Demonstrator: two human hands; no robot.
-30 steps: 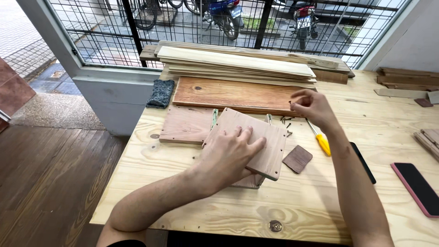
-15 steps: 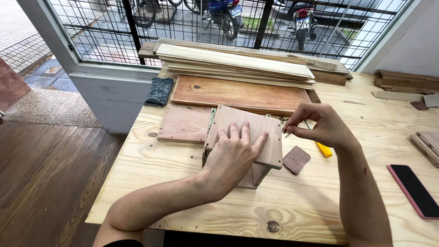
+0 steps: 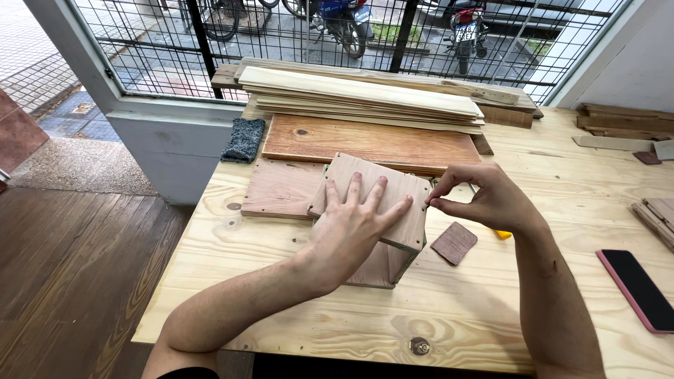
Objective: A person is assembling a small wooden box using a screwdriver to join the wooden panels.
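My left hand [image 3: 357,219] lies flat, fingers spread, on the top panel of a small wooden box [image 3: 379,238] that stands on the plywood table [image 3: 281,295]. My right hand [image 3: 484,198] is at the box's upper right corner with thumb and forefinger pinched together on something too small to make out. A yellow-handled tool [image 3: 501,234] lies mostly hidden behind that hand. A small dark wood piece [image 3: 453,243] rests just right of the box, and a flat reddish panel [image 3: 281,188] lies to its left.
A stack of long pale boards [image 3: 365,95] over a brown plank [image 3: 372,140] lies at the back by the barred window. A grey cloth [image 3: 244,139] hangs at the table's back left edge. A red phone [image 3: 635,288] and more wood scraps [image 3: 653,217] are at right.
My right hand came from the back of the table down to the box's right corner, fingers pinched. My left hand stayed pressed on the box top; the view moved closer.
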